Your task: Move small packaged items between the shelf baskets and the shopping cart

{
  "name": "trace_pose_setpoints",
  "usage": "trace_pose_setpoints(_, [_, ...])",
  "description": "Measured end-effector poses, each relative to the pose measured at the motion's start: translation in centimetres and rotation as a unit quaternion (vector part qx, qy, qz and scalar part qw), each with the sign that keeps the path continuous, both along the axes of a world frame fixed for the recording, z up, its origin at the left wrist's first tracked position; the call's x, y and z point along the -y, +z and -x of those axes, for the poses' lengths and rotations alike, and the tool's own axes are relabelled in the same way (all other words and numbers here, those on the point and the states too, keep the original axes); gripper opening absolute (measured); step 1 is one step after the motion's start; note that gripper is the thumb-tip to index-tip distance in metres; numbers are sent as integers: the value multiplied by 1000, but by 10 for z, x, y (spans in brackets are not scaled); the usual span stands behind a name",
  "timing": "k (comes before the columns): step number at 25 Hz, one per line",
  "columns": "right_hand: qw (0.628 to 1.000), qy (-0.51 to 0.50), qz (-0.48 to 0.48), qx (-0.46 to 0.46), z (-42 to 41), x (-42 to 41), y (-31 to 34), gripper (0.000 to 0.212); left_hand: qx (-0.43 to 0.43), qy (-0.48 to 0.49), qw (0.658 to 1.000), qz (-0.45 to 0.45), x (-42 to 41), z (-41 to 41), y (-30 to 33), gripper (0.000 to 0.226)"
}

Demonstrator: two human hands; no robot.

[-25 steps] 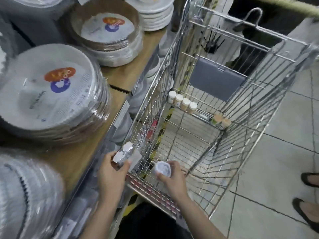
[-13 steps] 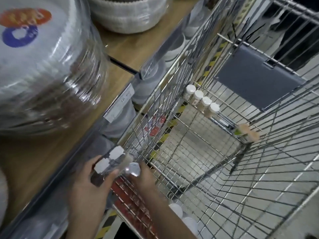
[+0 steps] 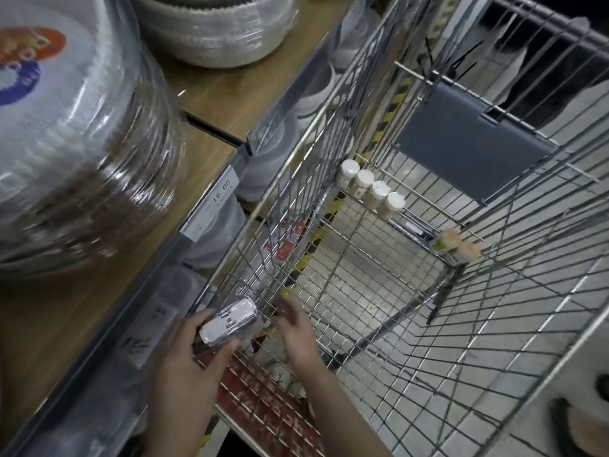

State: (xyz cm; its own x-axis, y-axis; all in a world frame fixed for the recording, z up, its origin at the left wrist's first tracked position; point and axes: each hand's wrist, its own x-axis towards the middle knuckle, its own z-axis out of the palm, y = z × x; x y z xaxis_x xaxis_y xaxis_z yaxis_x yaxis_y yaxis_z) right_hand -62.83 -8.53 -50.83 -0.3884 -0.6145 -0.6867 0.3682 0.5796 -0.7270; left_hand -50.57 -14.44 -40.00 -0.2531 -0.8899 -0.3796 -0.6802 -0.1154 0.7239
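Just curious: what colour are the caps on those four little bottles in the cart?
White caps, clearest in the head view.

Cart floor lies open; four bottles line its far end.

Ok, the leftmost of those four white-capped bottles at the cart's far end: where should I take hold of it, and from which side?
Grip the leftmost white-capped bottle by its cap and neck, coming from above. It stands against the shopping cart wire wall with a neighbour bottle tight on its right, so the sides look blocked. The free right hand probably suits.
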Motion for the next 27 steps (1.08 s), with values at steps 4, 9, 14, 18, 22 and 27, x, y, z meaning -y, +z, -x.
trace_pose_setpoints(4, [993,25,116,3,38,-25,64,65,3,-67,998,-9,-2,23,4,55])
trace_pose_setpoints(9, [988,81,81,-107,64,-46,94,46,-32,-211,976,-33,-2,64,-3,56])
trace_pose_setpoints(14, [987,-11,-35,-156,87,-64,68,35,34,-359,926,111,11,98,-5,49])
trace_pose_setpoints(18, [939,-251,-179,-154,122,-77,19,30,101,-353,863,347,57,103,-5,46])
trace_pose_setpoints(22, [873,-316,-305,-211,155,-108,-19,33,125,-336,863,355,72,106,-19,67])
trace_pose_setpoints(27, [842,-279,-389,-248,163,-113,-55,29,125,-282,903,299,73,113,-26,68])
